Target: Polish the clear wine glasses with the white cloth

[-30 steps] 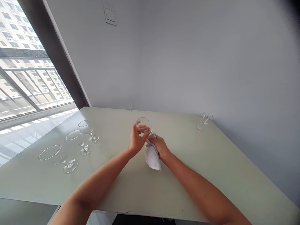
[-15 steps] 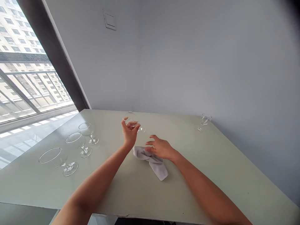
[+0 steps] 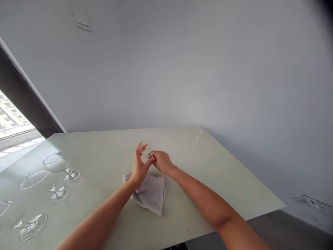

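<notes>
Held glass: in the head view we have it between our hands above the table, its clear round bowl tipped slightly, rim upward.
Left hand: our fingers and thumb cup the bowl from its seven-o'clock side.
Right hand: we grasp the stem end from four o'clock; our fingers hide the exact contact.
Steady handling: we do well to support the bowl lightly, spare the thin rim and avoid twisting the narrow stem between our hands.
Cloth: soft, matte, pale grey, it lies folded at six o'clock from the held glass, partly under our left forearm.
Three stemmed glasses: they stand between eight and nine o'clock, smooth and transparent with round feet; the frame cuts the nearest.
Far glass: smaller-looking, at two o'clock near the table's far corner.
Tabletop: pale green, smooth, faintly glossy.
</notes>
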